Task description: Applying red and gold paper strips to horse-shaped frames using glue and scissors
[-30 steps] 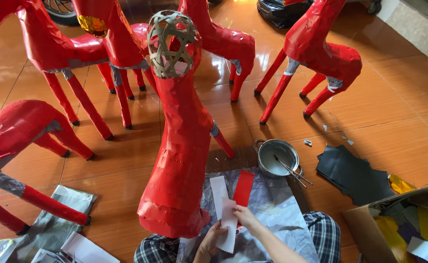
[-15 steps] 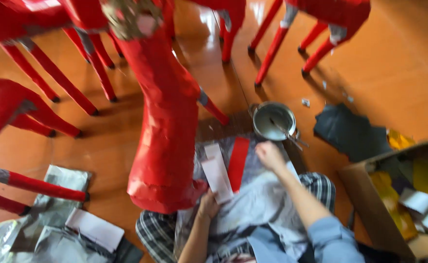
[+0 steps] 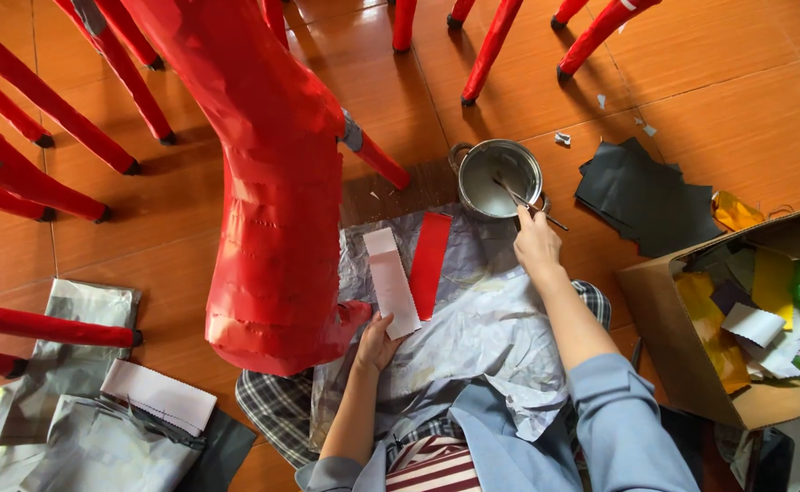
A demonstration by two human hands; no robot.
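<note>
Right hand [image 3: 536, 244], fingers closed around a thin brush [image 3: 520, 199] whose tip rests inside the metal pot [image 3: 500, 177] on the floor. Left hand [image 3: 377, 342], nearer the person than the pot, pins the near end of a white paper strip [image 3: 391, 281]. A red strip [image 3: 430, 264] lies just beside it, pot-side. Red papered figure [image 3: 272, 200] stands left of the strips.

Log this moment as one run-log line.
left hand: on white paper strip | right hand: holding brush in metal pot | red strip: alongside
</note>
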